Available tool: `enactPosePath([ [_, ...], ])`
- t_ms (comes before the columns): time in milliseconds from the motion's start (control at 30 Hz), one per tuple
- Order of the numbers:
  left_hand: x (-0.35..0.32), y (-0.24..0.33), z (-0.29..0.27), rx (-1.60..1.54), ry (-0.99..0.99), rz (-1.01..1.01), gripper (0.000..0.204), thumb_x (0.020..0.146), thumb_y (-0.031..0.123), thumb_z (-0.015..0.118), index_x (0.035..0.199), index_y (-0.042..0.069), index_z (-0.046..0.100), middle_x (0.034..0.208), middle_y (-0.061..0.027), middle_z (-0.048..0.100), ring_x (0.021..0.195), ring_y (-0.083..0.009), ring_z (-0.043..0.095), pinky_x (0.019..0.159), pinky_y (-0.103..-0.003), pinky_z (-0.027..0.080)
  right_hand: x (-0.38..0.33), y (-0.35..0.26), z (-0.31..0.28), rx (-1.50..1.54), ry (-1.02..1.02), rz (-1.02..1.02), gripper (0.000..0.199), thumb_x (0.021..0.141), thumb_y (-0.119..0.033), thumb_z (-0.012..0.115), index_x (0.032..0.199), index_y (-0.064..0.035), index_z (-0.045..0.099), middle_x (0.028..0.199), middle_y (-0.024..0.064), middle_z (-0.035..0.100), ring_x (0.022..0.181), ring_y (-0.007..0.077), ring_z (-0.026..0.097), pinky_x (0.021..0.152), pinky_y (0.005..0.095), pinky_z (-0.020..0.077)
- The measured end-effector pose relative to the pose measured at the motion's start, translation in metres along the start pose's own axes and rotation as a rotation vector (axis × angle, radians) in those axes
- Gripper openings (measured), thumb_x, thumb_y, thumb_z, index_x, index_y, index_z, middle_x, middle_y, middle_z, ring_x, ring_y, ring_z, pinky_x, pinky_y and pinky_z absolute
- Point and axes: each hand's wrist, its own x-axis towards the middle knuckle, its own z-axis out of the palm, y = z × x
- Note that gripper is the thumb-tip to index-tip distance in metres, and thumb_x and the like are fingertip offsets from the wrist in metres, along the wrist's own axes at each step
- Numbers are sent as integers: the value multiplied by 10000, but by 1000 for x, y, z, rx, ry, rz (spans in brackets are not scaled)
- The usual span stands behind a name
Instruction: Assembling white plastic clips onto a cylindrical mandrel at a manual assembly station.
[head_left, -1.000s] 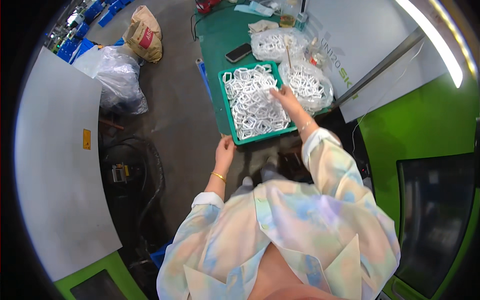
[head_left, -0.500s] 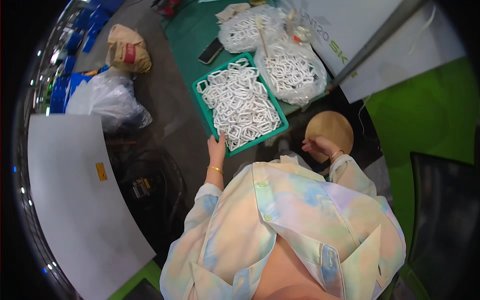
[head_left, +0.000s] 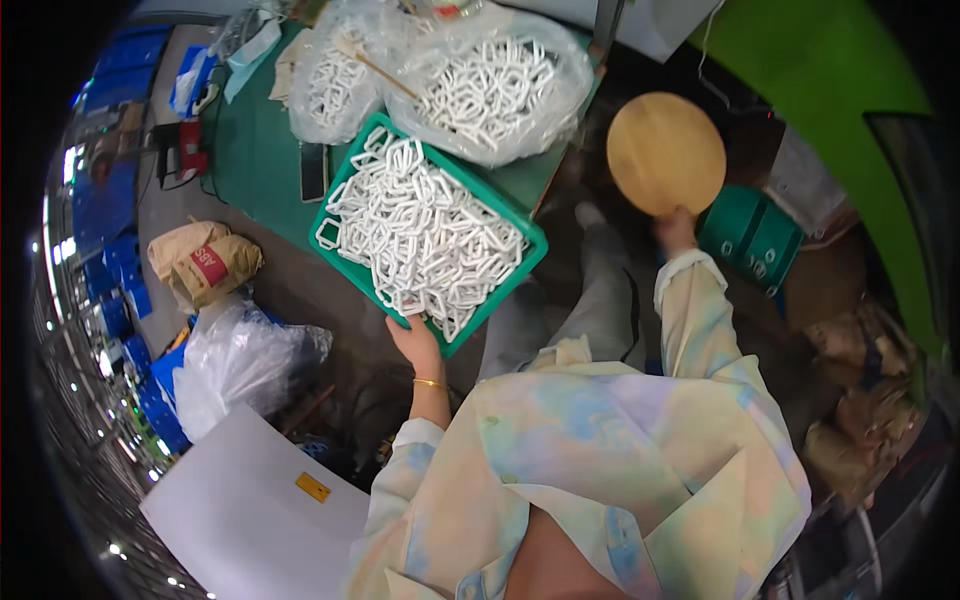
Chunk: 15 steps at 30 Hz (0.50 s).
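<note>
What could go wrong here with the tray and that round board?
The green tray is heaped with white links and its near corner seems to overhang the table, steadied only by the left hand; it may tip and spill. The right hand grips just the edge of the round board, which might slip.

Left hand (head_left: 415, 340) is stretched forward, fingers curled over an edge, thin gold bangle on the wrist; elbow bent, pastel sleeve pushed back. Right hand (head_left: 678, 232) reaches out to the side, arm nearly straight, fingers closed in a grip.
</note>
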Motion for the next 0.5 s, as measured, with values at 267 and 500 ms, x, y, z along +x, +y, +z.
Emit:
enactPosePath([
  [267, -6, 5, -18, -216, -305, 16, 524, 1005, 239, 590, 1374, -84, 405, 1339, -226, 535, 1187, -286, 528, 1028, -378, 394, -18, 62, -13, 577, -36, 46, 329, 1031, -191, 443, 1304, -15, 500, 1279, 180, 622, 1194, 371, 598, 1008, 574, 499],
  [500, 0, -3, -25, -257, -370, 42, 530, 1013, 241, 589, 1374, -91, 389, 1379, -225, 498, 1238, -283, 495, 1058, -382, 374, -124, 158, -41, 677, 98, 111, 363, 980, -149, 465, 1309, -6, 516, 1300, 211, 612, 1196, 410, 593, 1020, 605, 482],
])
